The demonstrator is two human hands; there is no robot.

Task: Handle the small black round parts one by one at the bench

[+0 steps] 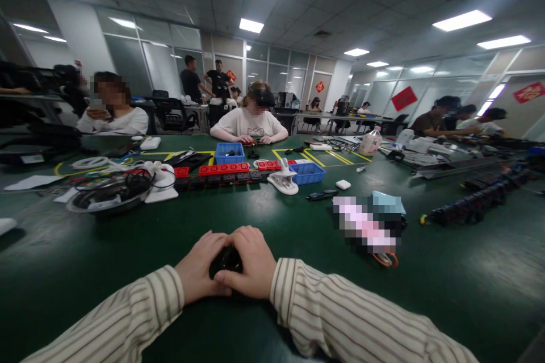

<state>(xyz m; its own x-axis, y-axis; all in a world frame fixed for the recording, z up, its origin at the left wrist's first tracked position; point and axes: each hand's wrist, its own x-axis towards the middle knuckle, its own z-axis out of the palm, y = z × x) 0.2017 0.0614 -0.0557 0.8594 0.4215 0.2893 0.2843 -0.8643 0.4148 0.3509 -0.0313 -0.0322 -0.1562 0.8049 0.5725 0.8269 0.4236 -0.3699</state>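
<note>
A small dark, glossy round object (231, 259) sits low on the green table (170, 238), ringed by both my hands. My left hand (203, 265) curves around its left side, and my right hand (252, 263) wraps its right side with the thumb across the front. The fingertips of the two hands meet at the far side, and the thumbs come together at the near side. Most of the object is hidden by my fingers, so its exact kind cannot be made out.
Ahead stand a metal bowl with cables (108, 204), red power strips (223, 169), a white clip stand (284, 177) and blue bins (230, 153). To the right lie a white case (343, 184) and a blurred pink item (366, 224). A person (251, 116) sits opposite.
</note>
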